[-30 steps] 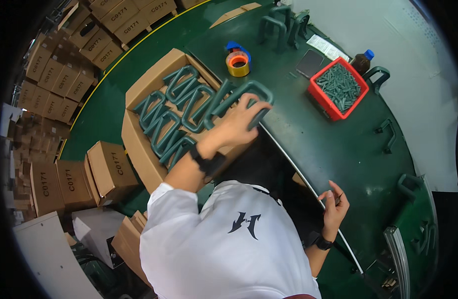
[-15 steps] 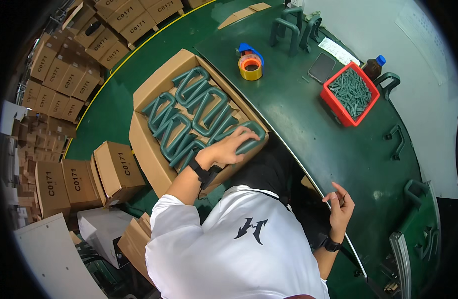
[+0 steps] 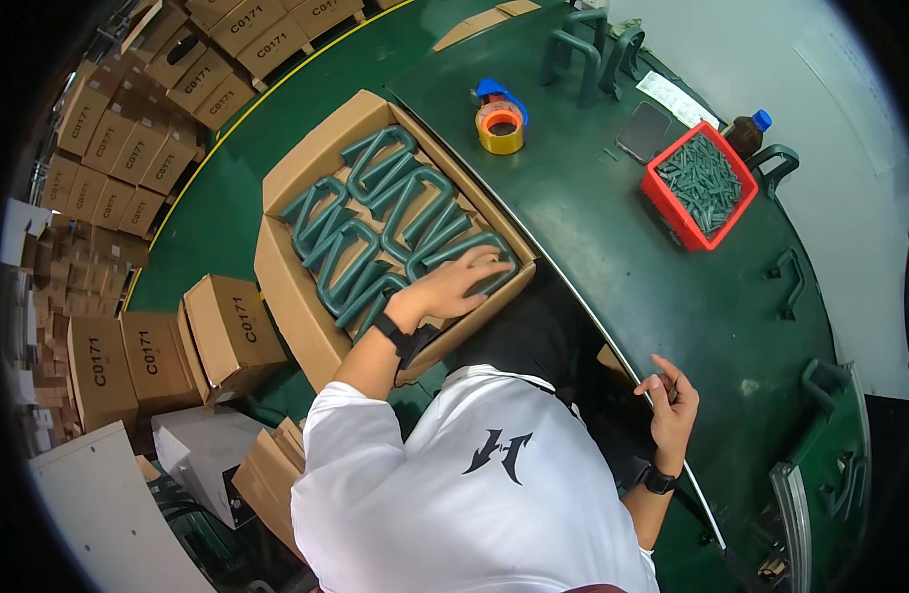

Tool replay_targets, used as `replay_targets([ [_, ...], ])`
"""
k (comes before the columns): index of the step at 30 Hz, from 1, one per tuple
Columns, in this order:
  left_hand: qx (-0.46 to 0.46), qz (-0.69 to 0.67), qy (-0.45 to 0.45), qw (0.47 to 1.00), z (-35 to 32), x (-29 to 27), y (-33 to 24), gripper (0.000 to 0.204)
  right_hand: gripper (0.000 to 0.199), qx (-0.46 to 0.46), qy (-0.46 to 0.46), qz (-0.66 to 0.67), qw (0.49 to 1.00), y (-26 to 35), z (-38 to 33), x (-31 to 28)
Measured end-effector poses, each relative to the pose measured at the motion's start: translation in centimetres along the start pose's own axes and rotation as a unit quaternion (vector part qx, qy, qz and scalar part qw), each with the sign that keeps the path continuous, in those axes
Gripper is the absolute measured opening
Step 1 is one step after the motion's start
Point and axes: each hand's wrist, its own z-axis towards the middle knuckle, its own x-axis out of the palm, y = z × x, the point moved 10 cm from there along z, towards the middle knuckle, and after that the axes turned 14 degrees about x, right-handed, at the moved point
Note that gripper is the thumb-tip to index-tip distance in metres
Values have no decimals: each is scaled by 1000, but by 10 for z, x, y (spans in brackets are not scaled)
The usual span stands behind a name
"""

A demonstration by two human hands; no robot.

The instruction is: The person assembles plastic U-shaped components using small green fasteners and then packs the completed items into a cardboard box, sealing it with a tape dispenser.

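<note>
Inside the carton (image 3: 291, 296) at right, a green handle (image 3: 504, 244) (probably stiff, light, smooth; grip mid-bar) lies under the left hand (image 3: 446, 291), fingers half-curled, firm hold unclear. The right hand (image 3: 674, 405): half-open, apparently empty.

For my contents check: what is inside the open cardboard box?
Green U-shaped handles lie packed inside the open cardboard box. The left hand covers part of one; anything beneath the handles, including any lower layer, is hidden.
</note>
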Motion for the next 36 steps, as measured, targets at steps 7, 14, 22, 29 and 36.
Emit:
replay_targets([
  [7,-182,168,-250,936,-23,-113,43,40,32,26,5,6,1000,-8,3,0],
  [14,-288,229,-138,920,-41,-97,121,64,33,23,4,10,1000,-12,0,-7],
  [22,-233,299,-153,913,-34,-95,110,42,36,26,-41,20,999,-17,0,-18],
  [29,-186,250,-334,890,-46,-118,79,32,37,-15,-175,-154,972,-12,9,-51],
  [36,-56,73,-363,927,50,-128,-1,17,39,-85,-299,-338,888,-10,23,-76],
])
